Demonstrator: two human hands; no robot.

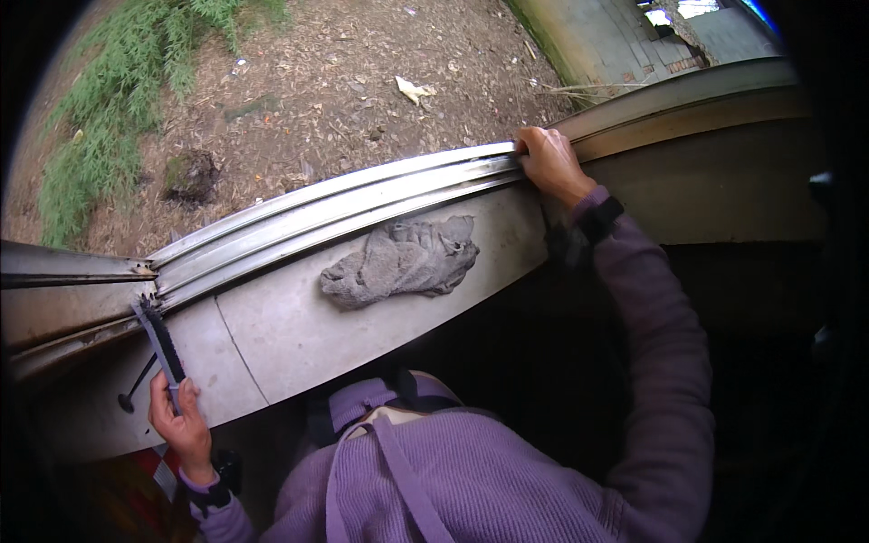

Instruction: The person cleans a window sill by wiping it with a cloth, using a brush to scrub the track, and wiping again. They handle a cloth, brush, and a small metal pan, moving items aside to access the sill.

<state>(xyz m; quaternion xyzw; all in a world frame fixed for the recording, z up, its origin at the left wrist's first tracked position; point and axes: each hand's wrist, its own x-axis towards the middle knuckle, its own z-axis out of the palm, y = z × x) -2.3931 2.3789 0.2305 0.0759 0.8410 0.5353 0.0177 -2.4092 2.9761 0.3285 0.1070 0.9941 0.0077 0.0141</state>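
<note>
At the lower left, my left hand (180, 421) holds a narrow brush with dark bristles (161, 339); the brush's far tip meets the corner of the metal window track (339, 203). My right hand (551, 161) is closed over the right end of the track, at the window frame; its fingertips are hidden, so whether it grips the frame is unclear. Between the hands, a crumpled grey cloth (404, 265) lies on the pale tiled sill (285, 339). A thin dark rod with a round end (126, 403) rests on the sill beside the brush.
Window frame sides rise at the left (68, 305) and right (679, 115). Beyond the track lies littered bare ground (326, 88) with green foliage (108, 129), a mossy lump (189, 175) and a concrete edge (577, 41). The sill's front edge curves close before my body.
</note>
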